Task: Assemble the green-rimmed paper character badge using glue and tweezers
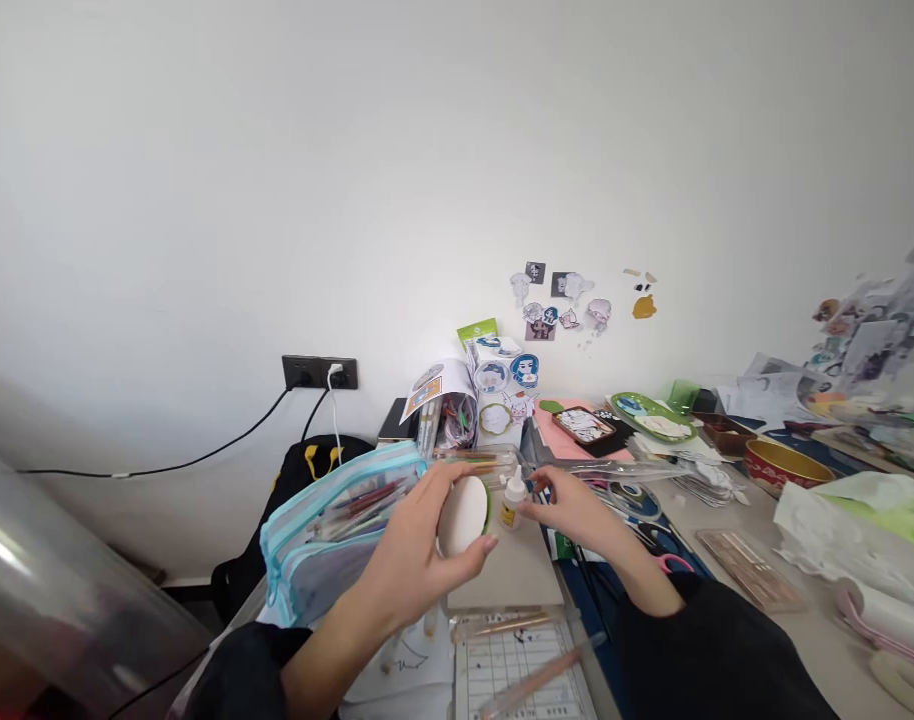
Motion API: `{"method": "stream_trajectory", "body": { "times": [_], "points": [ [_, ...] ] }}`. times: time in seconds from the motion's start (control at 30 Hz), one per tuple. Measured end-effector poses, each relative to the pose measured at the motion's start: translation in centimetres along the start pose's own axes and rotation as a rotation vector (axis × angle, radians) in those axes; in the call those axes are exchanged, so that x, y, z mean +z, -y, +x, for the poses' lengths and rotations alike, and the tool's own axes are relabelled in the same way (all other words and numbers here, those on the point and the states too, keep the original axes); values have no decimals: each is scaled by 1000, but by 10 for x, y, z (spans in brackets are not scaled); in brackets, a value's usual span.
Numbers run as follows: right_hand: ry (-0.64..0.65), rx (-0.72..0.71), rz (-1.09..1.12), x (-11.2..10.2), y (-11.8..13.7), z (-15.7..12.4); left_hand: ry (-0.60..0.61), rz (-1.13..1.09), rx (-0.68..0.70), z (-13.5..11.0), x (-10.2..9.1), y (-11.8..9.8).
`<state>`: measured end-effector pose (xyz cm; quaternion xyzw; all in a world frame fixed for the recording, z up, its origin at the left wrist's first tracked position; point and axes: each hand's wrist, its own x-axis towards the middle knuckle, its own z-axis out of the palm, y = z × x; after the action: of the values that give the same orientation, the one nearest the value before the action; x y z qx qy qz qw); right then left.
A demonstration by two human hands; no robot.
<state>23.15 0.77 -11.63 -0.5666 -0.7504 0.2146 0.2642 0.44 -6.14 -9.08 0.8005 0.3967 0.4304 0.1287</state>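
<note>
My left hand (419,540) is closed around the rim of a white oval disc (463,517), thumb along its near side and fingers along its far side. A green edge shows behind the disc. To its right, a small white squeeze bottle (514,492) with a pointed nozzle and yellow label stands upright on a beige box lid (506,578). Beside the bottle is my right hand (566,508), its thumb and fingers apart. The thumb tip reaches the bottle's right edge; whether it touches is hard to tell.
A clear pencil pouch with blue trim (337,520) lies left. Scissors (671,560) and cords are on the right. Behind stand a sticker-covered box (494,385), a green tray (652,418) and a red-gold bowl (787,465). Pens lie on a gridded sheet (532,670) in front.
</note>
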Motion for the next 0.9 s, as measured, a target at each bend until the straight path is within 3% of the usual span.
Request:
{"method": "stream_trajectory", "body": {
  "times": [0.1,0.2,0.33,0.5,0.6,0.77,0.9],
  "points": [
    [48,-19,-53,24,-8,10,1,-1,3,-8,13,9],
    [53,-38,-43,33,-10,9,8,-22,-4,-13,22,14],
    [15,-72,78,26,-10,-1,-8,-73,-24,-20,32,16],
    [19,-163,283,1,-5,-22,-47,-121,-16,-25,40,14],
    [-111,-136,466,-11,-2,-31,-82,-125,30,-26,42,12],
    [-494,-173,787,-20,4,-44,-152,-85,81,-30,43,9],
    [-579,-168,1016,-25,20,-56,-181,-53,122,-32,44,6]
  ]
}}
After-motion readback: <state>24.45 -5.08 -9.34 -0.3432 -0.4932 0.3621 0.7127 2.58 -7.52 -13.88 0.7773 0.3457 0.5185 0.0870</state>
